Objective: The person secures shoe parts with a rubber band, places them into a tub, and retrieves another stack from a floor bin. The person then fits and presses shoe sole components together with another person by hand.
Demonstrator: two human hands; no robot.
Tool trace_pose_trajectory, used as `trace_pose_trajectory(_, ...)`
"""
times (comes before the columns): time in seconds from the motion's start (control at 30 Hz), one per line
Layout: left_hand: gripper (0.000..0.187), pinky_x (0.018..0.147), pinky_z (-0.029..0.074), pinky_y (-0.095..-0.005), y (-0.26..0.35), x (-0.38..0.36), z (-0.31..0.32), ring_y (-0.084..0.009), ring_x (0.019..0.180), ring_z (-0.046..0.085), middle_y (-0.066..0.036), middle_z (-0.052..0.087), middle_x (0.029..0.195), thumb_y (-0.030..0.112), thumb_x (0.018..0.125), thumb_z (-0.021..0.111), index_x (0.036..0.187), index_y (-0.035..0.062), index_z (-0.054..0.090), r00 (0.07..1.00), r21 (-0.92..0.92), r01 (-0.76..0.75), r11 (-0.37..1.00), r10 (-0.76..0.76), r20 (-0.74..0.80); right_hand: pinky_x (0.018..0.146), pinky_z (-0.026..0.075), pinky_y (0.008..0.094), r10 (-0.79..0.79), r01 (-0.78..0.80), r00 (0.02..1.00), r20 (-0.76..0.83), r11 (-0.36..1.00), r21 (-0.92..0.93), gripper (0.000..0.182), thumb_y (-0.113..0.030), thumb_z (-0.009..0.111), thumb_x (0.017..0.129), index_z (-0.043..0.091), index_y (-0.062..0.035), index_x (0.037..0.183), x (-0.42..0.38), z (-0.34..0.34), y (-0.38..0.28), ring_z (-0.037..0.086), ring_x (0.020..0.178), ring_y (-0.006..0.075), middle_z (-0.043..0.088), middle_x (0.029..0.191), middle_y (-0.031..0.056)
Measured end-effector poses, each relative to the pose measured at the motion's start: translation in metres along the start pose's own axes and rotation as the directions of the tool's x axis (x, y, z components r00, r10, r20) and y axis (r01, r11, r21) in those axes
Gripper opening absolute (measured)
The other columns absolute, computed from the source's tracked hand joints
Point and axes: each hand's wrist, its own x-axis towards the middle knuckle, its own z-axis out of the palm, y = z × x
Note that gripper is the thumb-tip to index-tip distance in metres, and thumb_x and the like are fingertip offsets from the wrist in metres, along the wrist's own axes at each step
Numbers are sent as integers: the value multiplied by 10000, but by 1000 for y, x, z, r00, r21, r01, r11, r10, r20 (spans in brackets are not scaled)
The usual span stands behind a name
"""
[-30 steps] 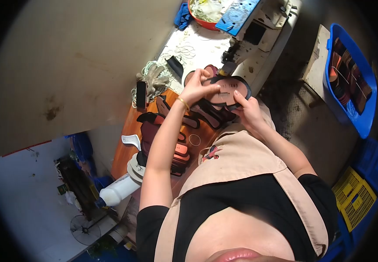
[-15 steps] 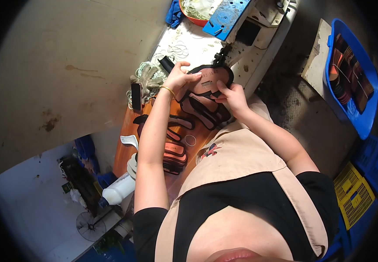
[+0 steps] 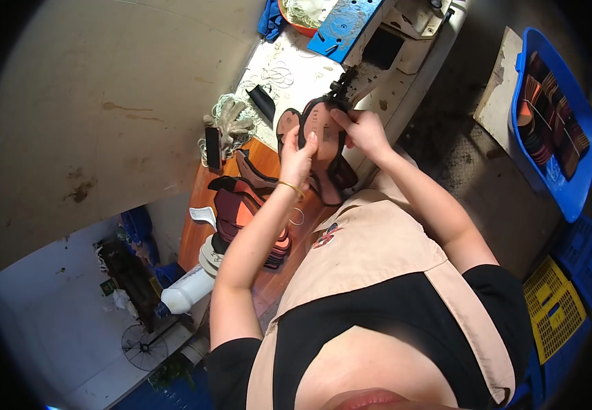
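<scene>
A shoe upper (image 3: 323, 123) with a pinkish lining, printed marks and dark edging is stretched between my hands, close to the sewing machine's dark needle area (image 3: 340, 85). My left hand (image 3: 297, 160) grips its near left side, thumb on top. At its right edge, my right hand (image 3: 365, 131) pinches it between thumb and fingers. More dark-edged pieces (image 3: 328, 188) hang just below, beside my apron. On the wooden surface under my left forearm lies a stack of maroon and orange upper pieces (image 3: 234, 208).
A phone-like black object (image 3: 213, 148) and a pale glove (image 3: 231, 123) lie amid thread at left. A white bottle (image 3: 186, 292) is by my left elbow. The sewing machine's blue plate (image 3: 343, 31) stands ahead. At right is a blue basket (image 3: 586, 184) of bundled pieces.
The upper has turned more upright between my hands. My left hand has moved down and right, my right hand slightly up. More of the stack now shows left of my forearm.
</scene>
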Motion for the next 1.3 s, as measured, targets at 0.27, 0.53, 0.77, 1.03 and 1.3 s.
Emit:
trace_pose_trajectory(0.27, 377, 611, 454, -406, 0, -4, 54, -188, 818, 588, -31, 578, 958, 321, 857, 615, 1087, 169, 358, 975, -316, 148, 937, -192, -113, 724, 462, 403, -89, 94, 995, 33, 971, -218, 467, -407, 468, 879, 621, 32, 841, -29, -18, 20, 610, 826, 360, 607, 815, 261)
trace_pose_trajectory(0.53, 445, 686, 465, -329, -12, -26, 13, -165, 907, 551, -50, 539, 1070, 304, 859, 620, 1153, 106, 352, 988, -508, 119, 853, -152, -24, 658, 453, 380, -81, 136, 977, 198, 950, -283, 440, -387, 494, 885, 625, 33, 859, -43, 4, -13, 600, 693, 332, 615, 759, 224)
trace_pose_trajectory(0.77, 355, 635, 447, -243, -94, -67, -85, -98, 711, 538, -6, 576, 751, 391, 930, 475, 892, 47, 555, 971, -143, 21, 990, -54, -232, 600, 424, 363, -105, 142, 967, 233, 979, -146, 424, -357, 483, 914, 553, 38, 778, -53, 52, -2, 486, 579, 227, 533, 641, 186)
trace_pose_trajectory(1.03, 640, 852, 469, -386, -128, -28, -148, -231, 947, 512, -130, 472, 1113, 471, 861, 548, 1230, -28, 390, 854, -217, 273, 937, -340, -394, 793, 460, 456, -222, 349, 937, 270, 661, -664, 394, -268, 622, 795, 512, 15, 1047, -18, 86, 32, 535, 933, 414, 526, 1057, 239)
trace_pose_trajectory(1.3, 745, 814, 470, -438, -97, 25, -127, -350, 1008, 546, -254, 507, 1127, 320, 614, 743, 1124, -93, 390, 451, -65, 373, 926, -242, -859, 813, 448, 417, -521, 564, 821, 233, 673, -479, 436, -167, 660, 750, 499, -2, 1120, -58, 75, 34, 511, 924, 346, 526, 1005, 183)
